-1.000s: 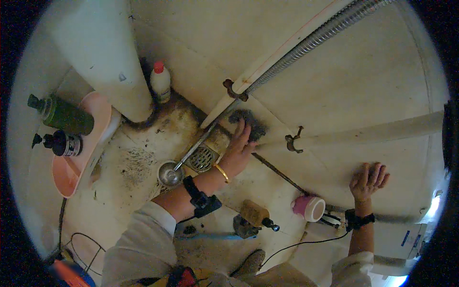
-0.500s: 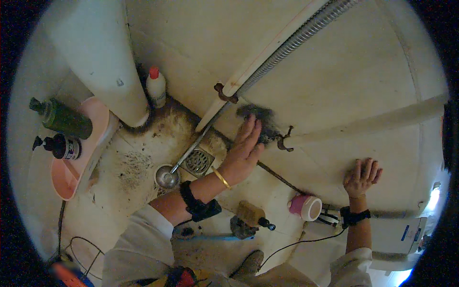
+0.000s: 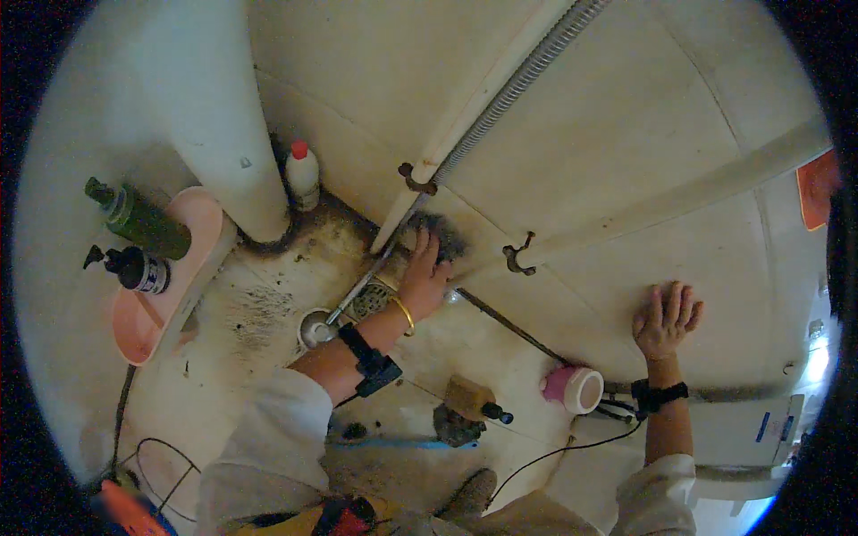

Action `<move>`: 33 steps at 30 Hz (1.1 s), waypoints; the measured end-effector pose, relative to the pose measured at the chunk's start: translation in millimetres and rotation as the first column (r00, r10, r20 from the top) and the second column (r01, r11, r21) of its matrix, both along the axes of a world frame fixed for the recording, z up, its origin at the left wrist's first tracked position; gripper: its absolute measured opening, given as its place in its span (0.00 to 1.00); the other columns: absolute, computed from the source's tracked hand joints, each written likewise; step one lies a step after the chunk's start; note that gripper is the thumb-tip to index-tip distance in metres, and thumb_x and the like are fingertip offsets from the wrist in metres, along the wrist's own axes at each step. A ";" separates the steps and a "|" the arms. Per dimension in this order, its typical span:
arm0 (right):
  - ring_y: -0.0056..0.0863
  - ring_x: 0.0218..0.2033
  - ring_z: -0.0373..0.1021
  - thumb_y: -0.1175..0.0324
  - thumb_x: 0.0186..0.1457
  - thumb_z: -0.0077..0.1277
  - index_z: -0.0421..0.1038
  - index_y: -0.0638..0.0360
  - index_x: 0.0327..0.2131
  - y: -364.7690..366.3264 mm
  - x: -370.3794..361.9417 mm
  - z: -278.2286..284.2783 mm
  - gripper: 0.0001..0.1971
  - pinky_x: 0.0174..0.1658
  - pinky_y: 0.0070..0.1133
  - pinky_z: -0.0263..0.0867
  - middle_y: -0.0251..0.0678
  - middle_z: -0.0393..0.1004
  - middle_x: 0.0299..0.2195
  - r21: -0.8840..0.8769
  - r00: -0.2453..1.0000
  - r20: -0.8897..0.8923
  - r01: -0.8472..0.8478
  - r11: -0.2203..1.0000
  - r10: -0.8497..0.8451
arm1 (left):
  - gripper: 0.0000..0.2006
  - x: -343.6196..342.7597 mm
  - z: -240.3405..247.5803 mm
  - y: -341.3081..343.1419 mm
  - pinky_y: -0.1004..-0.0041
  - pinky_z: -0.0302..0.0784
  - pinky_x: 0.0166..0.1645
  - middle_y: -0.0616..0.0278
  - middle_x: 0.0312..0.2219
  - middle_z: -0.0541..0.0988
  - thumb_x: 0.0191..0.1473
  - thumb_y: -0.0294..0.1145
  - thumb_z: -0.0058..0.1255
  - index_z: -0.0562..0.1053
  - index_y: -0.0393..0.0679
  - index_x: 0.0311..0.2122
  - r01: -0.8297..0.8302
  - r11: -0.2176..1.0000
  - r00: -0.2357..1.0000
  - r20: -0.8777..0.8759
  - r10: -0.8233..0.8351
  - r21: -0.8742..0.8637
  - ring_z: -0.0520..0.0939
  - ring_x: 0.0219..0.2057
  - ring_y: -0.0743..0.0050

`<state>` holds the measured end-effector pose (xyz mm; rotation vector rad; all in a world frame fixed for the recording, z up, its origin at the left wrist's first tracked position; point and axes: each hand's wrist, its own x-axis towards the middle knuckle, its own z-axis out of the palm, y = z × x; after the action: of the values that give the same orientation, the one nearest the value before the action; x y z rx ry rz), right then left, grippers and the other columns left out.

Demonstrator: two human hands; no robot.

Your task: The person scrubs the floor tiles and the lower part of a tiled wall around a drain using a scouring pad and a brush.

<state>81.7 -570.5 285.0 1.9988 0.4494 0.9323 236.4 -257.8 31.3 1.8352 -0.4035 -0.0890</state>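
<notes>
Here's the left hand, low in the corner, fingers nearly straight and slightly parted, laid over a dark scouring pad against the wall, just beside the white pipe. The floor drain sits right below the wrist. Over to the right, the right hand lies against the wall, fingers spread and holding nothing visible, above the pink-and-white tub.

Pretty grimy cream floor tbh, red-capped white plastic bottle far left, black-capped brown bottle nearer.
</notes>
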 end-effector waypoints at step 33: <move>0.50 0.58 0.51 0.58 0.56 0.35 0.63 0.52 0.51 -17.8 -20.9 -3.3 0.21 0.60 0.45 0.39 0.47 0.57 0.56 -0.007 0.995 0.015 0.103 0.995 -0.103 | 0.28 17.4 -73.9 -36.2 0.62 0.60 0.57 0.37 0.51 0.64 0.50 0.46 0.48 0.66 0.35 0.51 0.163 0.973 0.921 -0.378 -0.091 0.164 0.66 0.52 0.42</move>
<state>60.8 -588.2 281.7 1.9871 0.3380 0.8799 253.8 -294.0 -42.6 1.9280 -0.2536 -0.5734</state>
